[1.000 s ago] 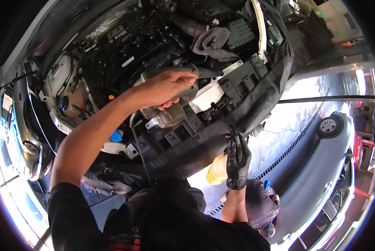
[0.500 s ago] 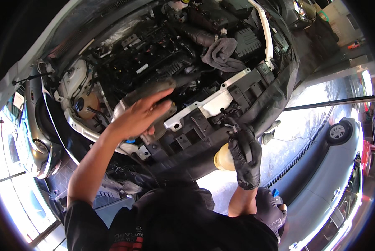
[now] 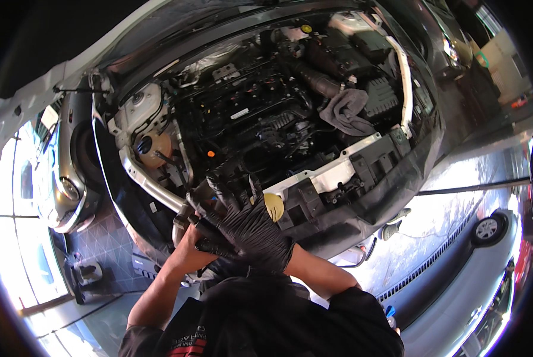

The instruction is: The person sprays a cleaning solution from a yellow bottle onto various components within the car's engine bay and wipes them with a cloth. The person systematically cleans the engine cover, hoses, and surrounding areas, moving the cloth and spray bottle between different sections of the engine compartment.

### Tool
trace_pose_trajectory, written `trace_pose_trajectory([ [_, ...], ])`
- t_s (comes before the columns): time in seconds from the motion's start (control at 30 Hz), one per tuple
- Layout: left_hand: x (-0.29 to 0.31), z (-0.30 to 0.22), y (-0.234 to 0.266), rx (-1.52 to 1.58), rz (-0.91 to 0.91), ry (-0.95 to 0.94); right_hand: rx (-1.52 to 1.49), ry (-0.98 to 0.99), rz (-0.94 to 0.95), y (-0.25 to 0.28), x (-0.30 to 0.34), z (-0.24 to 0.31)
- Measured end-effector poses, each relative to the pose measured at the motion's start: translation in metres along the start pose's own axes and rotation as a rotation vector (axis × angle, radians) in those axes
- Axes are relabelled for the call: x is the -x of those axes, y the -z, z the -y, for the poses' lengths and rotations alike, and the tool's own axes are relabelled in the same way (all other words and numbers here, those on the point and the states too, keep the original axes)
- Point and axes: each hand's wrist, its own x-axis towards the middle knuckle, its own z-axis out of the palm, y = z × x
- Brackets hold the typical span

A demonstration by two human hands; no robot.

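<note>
1. A car's open engine bay (image 3: 266, 113) fills a sunlit garage, a grey rag (image 3: 348, 110) draped inside.
2. Our gloved right hand (image 3: 248, 229), fingers spread, covers our left hand (image 3: 198, 241); whether that one grips anything, we cannot tell.
3. A yellow cap (image 3: 274, 206) touches the right hand's outer edge.

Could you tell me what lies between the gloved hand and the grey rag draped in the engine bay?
In the head view, dark engine parts and hoses lie between the gloved right hand and the grey rag.
</note>
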Motion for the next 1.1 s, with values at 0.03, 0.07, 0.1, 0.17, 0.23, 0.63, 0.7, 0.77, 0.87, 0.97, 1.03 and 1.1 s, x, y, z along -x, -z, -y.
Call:
trace_pose_trajectory([
  [0.03,0.008,0.008,-0.012,0.386,-0.049,0.268,-0.016,0.020,0.032,-0.005,-0.003,-0.004],
  [0.07,0.010,0.008,-0.012,0.519,-0.041,0.296,-0.032,0.041,0.064,-0.009,-0.005,-0.008],
  [0.1,0.010,0.001,-0.010,0.654,-0.042,0.326,-0.054,0.067,0.102,-0.013,-0.009,-0.013],
  [0.17,0.005,0.006,-0.021,0.519,-0.030,0.346,-0.295,0.072,0.262,-0.011,-0.014,-0.026],
  [0.23,-0.004,0.006,-0.025,0.333,0.008,0.339,-0.568,0.217,0.393,0.008,-0.020,-0.060],
  [0.63,0.022,0.015,-0.012,0.263,-0.043,0.329,1.059,-0.660,0.408,-0.009,0.114,-0.619],
  [0.7,0.027,0.016,-0.008,0.303,-0.039,0.385,0.878,-0.824,0.268,-0.022,0.088,-0.597],
  [0.77,0.030,0.017,-0.011,0.312,-0.047,0.405,0.531,-0.994,-0.007,-0.018,0.064,-0.564],
  [0.87,0.040,0.024,-0.017,0.332,-0.077,0.358,-0.372,-0.909,-0.634,-0.029,-0.006,-0.473],
  [0.97,0.056,0.028,-0.023,0.328,-0.097,0.371,-0.801,-0.629,-0.562,-0.044,-0.120,-0.291],
  [1.03,0.059,0.031,-0.023,0.303,-0.111,0.329,-0.728,-0.469,-0.352,-0.051,-0.160,-0.224],
  [1.1,0.067,0.029,-0.018,0.328,-0.115,0.323,-0.671,-0.311,-0.186,-0.075,-0.200,-0.135],
])
